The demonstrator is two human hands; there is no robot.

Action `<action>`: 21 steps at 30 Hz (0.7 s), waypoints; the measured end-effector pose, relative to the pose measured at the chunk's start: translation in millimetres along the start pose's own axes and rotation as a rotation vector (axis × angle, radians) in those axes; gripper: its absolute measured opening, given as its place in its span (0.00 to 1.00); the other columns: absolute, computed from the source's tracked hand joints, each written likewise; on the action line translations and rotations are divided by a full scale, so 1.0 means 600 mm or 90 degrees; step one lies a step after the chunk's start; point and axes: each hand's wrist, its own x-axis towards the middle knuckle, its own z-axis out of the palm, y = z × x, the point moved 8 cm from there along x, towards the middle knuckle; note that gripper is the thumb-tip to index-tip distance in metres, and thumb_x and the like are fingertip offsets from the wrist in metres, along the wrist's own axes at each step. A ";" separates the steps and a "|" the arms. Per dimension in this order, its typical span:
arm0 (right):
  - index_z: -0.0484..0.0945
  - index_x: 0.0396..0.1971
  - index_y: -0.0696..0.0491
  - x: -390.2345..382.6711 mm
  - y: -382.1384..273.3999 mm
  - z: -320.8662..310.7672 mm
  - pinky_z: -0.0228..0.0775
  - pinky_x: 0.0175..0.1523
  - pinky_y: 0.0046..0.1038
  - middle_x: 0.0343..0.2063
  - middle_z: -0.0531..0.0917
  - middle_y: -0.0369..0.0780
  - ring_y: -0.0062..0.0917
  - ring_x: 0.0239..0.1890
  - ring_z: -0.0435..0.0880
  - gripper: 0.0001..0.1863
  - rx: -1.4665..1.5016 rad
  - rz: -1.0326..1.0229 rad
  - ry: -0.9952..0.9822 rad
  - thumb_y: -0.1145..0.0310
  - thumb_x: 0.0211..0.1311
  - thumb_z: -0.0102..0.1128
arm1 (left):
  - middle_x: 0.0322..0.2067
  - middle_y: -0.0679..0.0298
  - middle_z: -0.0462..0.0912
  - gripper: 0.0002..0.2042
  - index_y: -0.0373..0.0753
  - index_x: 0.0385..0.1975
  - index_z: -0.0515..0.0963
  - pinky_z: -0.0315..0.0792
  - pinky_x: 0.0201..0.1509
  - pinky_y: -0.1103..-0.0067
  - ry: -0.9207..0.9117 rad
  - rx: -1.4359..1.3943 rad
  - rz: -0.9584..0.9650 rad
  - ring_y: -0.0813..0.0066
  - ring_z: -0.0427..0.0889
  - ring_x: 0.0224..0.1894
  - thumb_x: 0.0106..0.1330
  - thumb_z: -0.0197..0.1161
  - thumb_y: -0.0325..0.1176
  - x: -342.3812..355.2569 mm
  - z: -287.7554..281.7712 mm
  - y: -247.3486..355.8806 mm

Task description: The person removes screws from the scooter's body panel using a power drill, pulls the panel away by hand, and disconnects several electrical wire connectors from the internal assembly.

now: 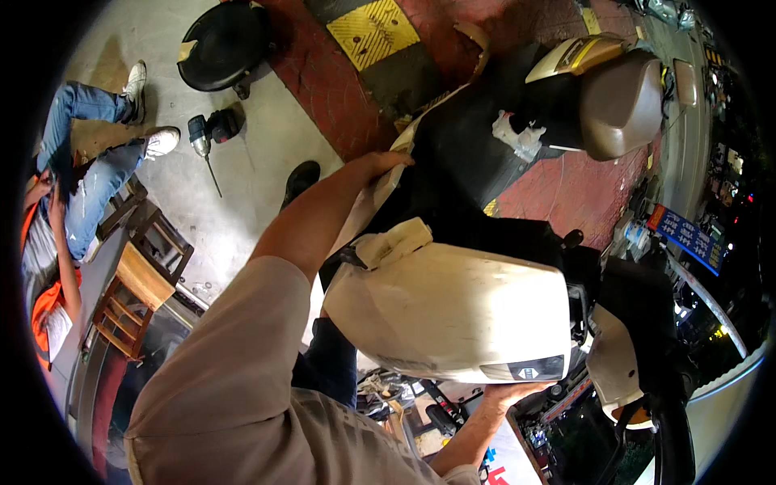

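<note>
A cream scooter with a brown seat (622, 105) and dark handlebars (675, 420) stands before me. Its large cream front panel (453, 311) lies right below my view, with a dark badge patch near its lower right corner. My left hand (388, 164) reaches past the panel, its fingers closed over the edge of a cream side trim strip (370, 198). At the panel's lower edge, my right hand (517, 394) supports it, fingers curled partly out of sight beneath. A crumpled whitish plastic bag (521, 137) lies on the black footboard (465, 141).
On the floor at left lie a cordless drill (212, 133) and a round black stool seat (225, 47). A person in jeans (97, 162) sits at far left, near a wooden chair (133, 295). Assorted tools and parts (396, 392) lie below the panel.
</note>
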 end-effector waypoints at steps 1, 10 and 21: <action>0.55 0.74 0.45 -0.004 0.013 -0.013 0.60 0.74 0.53 0.71 0.63 0.43 0.41 0.71 0.65 0.48 -0.017 -0.008 0.050 0.23 0.66 0.36 | 0.68 0.45 0.68 0.44 0.41 0.71 0.67 0.67 0.66 0.58 0.006 -0.016 -0.023 0.50 0.72 0.64 0.57 0.63 0.64 0.017 -0.007 -0.013; 0.52 0.76 0.45 -0.003 0.024 -0.077 0.56 0.74 0.60 0.73 0.59 0.45 0.44 0.73 0.62 0.49 -0.086 -0.057 0.074 0.23 0.68 0.32 | 0.60 0.47 0.75 0.42 0.48 0.70 0.70 0.70 0.59 0.54 0.113 0.045 -0.012 0.49 0.77 0.58 0.55 0.63 0.63 0.038 -0.023 -0.028; 0.63 0.56 0.54 0.005 -0.023 -0.133 0.63 0.55 0.52 0.53 0.68 0.47 0.43 0.53 0.70 0.42 0.038 0.008 0.088 0.26 0.69 0.33 | 0.58 0.46 0.77 0.48 0.36 0.72 0.62 0.73 0.57 0.62 0.186 0.016 -0.044 0.57 0.81 0.53 0.57 0.64 0.62 -0.152 0.026 -0.102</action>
